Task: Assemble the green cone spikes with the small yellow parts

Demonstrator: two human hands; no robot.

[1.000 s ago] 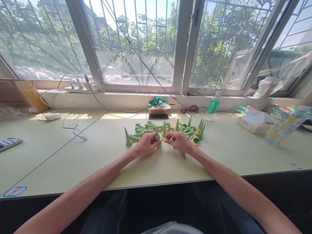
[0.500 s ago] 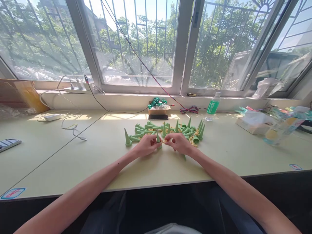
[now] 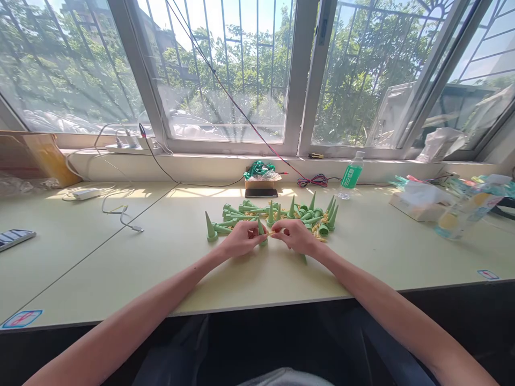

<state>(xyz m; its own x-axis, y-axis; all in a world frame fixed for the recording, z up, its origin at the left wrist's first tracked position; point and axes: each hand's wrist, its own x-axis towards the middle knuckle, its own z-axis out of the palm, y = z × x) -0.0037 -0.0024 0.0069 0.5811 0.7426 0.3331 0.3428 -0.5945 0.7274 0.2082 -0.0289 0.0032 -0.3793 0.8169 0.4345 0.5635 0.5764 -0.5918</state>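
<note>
Green cone approx. upright in L hand, nr worktop centre; R hand pinches small yellow pc just beside it, w/ more cones behind.

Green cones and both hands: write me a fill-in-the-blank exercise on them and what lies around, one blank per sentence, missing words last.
The left hand holds a cone coloured ____. The small stick in the right hand is coloured ____. The leftmost cone on the table stands with its pointed tip facing ____. Seen from the camera, the clear bottle stands to the ____ of the small cardboard box.

Missing words: green; yellow; up; right.
</note>
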